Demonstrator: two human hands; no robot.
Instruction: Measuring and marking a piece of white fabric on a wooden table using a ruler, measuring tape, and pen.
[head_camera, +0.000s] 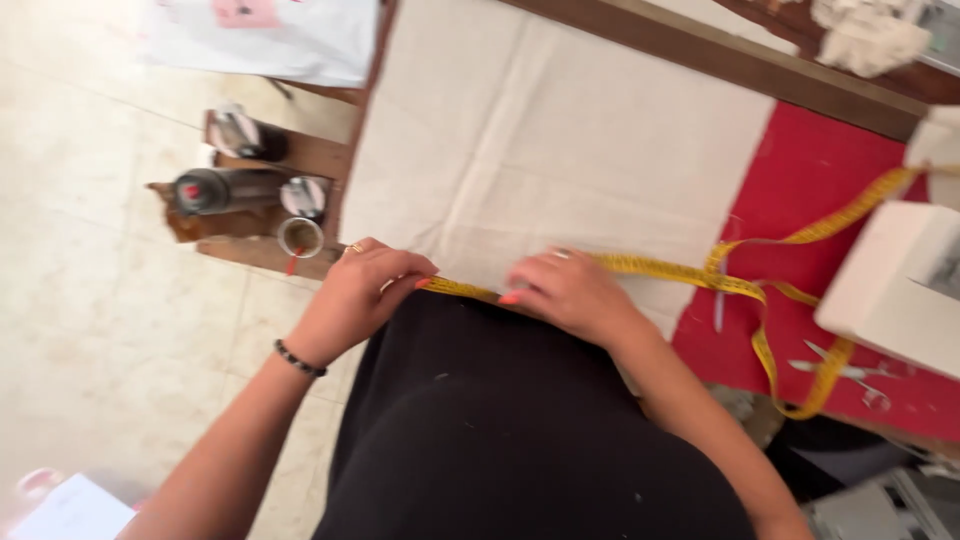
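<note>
Hands pinching yellow tape measure against cream cloth: left hand and right hand fingers closed on it. Risk: slack tape slipping, skewing the reading.

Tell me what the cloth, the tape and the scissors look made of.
Cloth: matte off-white woven fabric, probably cotton or canvas; it shows soft fold creases. Tape, held flat on the cloth's near edge by both hands: limp yellow strip that loops and twists, likely coated fabric or vinyl. Scissors: small, pale and shiny, apparently metal, though blur leaves that open.
</note>
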